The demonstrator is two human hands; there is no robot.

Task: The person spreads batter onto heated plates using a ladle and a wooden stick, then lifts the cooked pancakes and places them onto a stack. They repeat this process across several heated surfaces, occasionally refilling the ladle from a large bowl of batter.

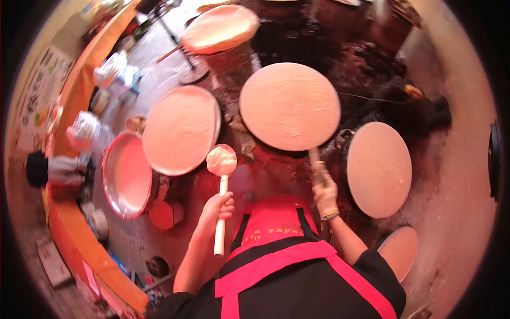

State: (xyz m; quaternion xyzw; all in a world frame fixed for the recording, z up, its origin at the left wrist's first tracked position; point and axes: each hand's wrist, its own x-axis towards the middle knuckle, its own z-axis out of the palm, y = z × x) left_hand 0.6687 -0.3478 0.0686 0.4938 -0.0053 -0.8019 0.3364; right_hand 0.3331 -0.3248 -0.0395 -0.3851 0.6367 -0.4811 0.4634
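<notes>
My left hand [218, 207] is wrapped round the pale handle of a ladle [221, 160], its bowl filled with thick batter. Just beyond the bowl sits the left round griddle [180, 131], covered with a pale layer. In my right hand [325, 195] is a thin flat wooden stick, perhaps a spatula [314, 154], partly blurred, its tip right at the near edge of the middle griddle [289, 106]. A pale, streaked sheet of batter covers that griddle. To the right of my right hand stands another round griddle [379, 170] with a pale surface.
A wide basin of batter [126, 178] stands at the left, with a small red container [162, 214] beside it. A stack of flat pancakes [220, 29] is at the back. Another round griddle [399, 252] lies at lower right. An orange counter edge [79, 239] curves along the left, a person [58, 170] beyond it.
</notes>
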